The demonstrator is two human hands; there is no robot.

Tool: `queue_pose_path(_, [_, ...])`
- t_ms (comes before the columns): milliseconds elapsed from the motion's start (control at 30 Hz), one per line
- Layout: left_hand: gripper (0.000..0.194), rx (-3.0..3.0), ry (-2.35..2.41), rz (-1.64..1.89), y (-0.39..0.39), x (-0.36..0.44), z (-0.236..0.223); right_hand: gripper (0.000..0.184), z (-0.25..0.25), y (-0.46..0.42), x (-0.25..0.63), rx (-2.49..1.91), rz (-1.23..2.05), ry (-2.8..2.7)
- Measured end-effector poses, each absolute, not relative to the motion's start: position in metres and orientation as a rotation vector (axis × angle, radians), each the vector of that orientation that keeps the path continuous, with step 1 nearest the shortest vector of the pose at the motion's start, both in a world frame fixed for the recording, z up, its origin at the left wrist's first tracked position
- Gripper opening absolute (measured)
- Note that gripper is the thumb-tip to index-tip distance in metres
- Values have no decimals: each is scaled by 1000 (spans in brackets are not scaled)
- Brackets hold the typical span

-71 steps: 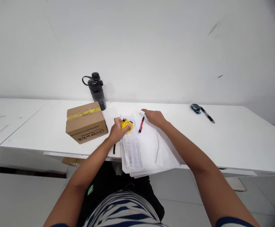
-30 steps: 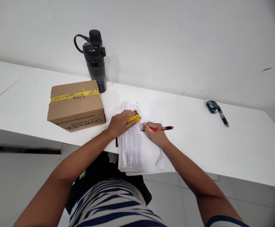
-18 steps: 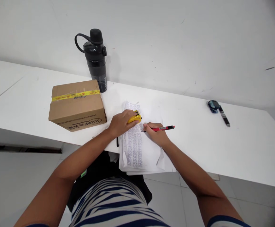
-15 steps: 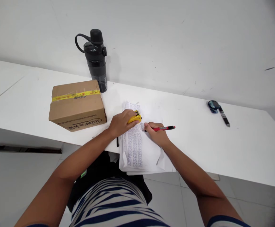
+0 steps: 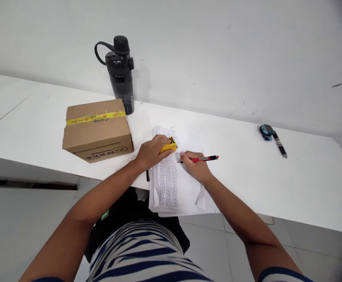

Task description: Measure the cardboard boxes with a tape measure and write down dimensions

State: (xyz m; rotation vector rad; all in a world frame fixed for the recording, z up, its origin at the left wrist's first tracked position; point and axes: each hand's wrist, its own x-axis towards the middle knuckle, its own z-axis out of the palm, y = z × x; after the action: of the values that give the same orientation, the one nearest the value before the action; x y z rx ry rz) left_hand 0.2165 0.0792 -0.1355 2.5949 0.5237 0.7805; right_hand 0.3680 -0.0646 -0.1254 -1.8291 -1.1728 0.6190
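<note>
A stack of paper (image 5: 188, 188) lies at the front edge of the white table, its top sheet covered on the left with columns of dense blue writing. My left hand (image 5: 152, 152) is closed around a yellow tape measure (image 5: 168, 145), resting over the upper part of the written columns. Just to its right, my right hand (image 5: 196, 164) grips a red pen (image 5: 204, 158) with a black end pointing right. The pen's tip is near the right edge of the writing and partly hidden by my fingers.
A cardboard box (image 5: 97, 129) with yellow tape stands left of my left hand. Behind it a black bottle (image 5: 120, 78) stands near the wall. On the right of the table (image 5: 247, 184) lie a small dark blue object (image 5: 266, 132) and a black-and-grey marker (image 5: 279, 144).
The whole view has shifted very slightly. Both hands keep the same grip and nearly the same place on the paper.
</note>
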Motion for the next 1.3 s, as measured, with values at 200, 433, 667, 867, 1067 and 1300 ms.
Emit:
queue_pose_path(200, [36,2560,460,787,82,216,-138,39,-126,-65,368,-1833,627,-1179])
queue_pose_path(433, [32,2515,362,758,83,218,-138,38,-125,-65,368,-1823,654,-1195])
queue_pose_path(667, [29,2472,324,794,82,219,-138,41,-123,-66,367,-1832,623,-1183])
queue_pose_path(867, [31,2473,352,775,83,219,-139,44,-125,-66,368,-1838,611,-1197])
queue_pose_path(1067, [31,2481,356,762,83,219,-139,46,-126,-66,368,-1833,599,-1198])
queue_pose_path(1300, [31,2477,334,773,84,219,-139,45,-130,-66,370,-1832,580,-1179])
